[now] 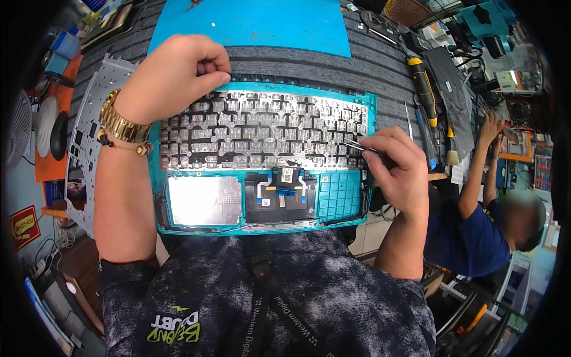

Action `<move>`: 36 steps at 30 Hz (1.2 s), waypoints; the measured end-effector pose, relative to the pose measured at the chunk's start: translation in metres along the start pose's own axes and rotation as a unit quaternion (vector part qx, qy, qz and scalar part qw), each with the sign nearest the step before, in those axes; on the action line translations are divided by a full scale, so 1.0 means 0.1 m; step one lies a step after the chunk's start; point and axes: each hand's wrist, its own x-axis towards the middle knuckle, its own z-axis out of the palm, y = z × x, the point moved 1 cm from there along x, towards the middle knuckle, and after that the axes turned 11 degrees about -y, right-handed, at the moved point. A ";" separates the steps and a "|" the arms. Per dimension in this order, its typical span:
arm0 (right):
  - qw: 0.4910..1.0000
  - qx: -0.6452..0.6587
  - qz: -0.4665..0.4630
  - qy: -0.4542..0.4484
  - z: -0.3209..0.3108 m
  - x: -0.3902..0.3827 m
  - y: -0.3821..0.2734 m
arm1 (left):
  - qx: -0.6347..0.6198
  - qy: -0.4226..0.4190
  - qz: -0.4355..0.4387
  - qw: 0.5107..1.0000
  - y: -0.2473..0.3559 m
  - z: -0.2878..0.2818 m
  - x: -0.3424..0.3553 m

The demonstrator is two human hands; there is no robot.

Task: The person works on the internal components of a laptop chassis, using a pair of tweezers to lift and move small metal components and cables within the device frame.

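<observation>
A teal laptop top case [370, 107] lies before me with its inner side up. The silvery back of its keyboard [262, 128] fills the upper half. Below it sit a bright metal plate [205, 199] and the dark touchpad underside [267, 202] with ribbon cables. My right hand [398, 163], at the case's right side, pinches thin metal tweezers [354, 144], their tips over the keyboard's right part. My left hand [193, 68] hovers at the upper left edge with its fingers curled and thumb near the forefinger. Whatever they may hold there cannot be made out.
A blue mat [256, 27] lies at the back on the grey ribbed bench [380, 77]. A perforated metal sheet [86, 149] stands at the left. Yellow-black screwdriver [421, 86] and brush [452, 156] lie at the right. A co-worker [470, 232] reaches toward a shelf beyond.
</observation>
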 end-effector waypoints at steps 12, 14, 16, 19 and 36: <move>0.994 -0.054 -0.100 -0.009 0.22 0.23 -0.28 | 0.003 0.028 0.022 0.999 0.02 -0.01 -0.01; 0.992 -0.062 -0.105 -0.016 0.23 0.24 -0.30 | -0.001 0.029 0.024 0.999 0.02 0.00 -0.01; 0.991 -0.069 -0.111 -0.024 0.23 0.25 -0.32 | -0.003 0.029 0.022 0.999 0.01 0.00 -0.01; 0.989 -0.095 -0.113 -0.032 0.21 0.27 -0.35 | -0.003 0.030 0.023 0.999 0.01 0.01 0.00; 0.977 -0.161 -0.116 -0.075 0.09 0.33 -0.47 | -0.009 0.006 -0.006 1.000 0.03 0.00 -0.01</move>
